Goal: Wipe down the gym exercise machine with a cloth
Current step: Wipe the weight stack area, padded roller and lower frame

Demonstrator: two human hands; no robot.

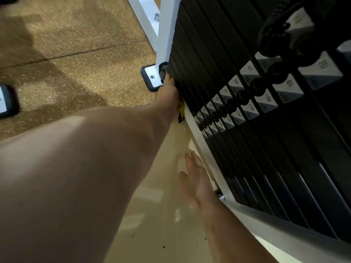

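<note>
The gym machine's black weight stack [237,54], with grey numbered labels, runs down the right side inside a white frame [167,31]. My left hand [168,93] reaches far down to the stack's lower left edge, close to the frame's foot [152,78]. It presses a yellow cloth [181,110] against the plates; only a small fold of the cloth shows under the palm. My right hand [195,179] lies flat, fingers stretched out, on the cream side panel [161,205] beside the stack and holds nothing.
Speckled brown rubber flooring [76,63] spreads to the left. The foot of another machine [7,100] sits at the left edge. A black coiled cable and pin [275,29] hang over the stack at the upper right.
</note>
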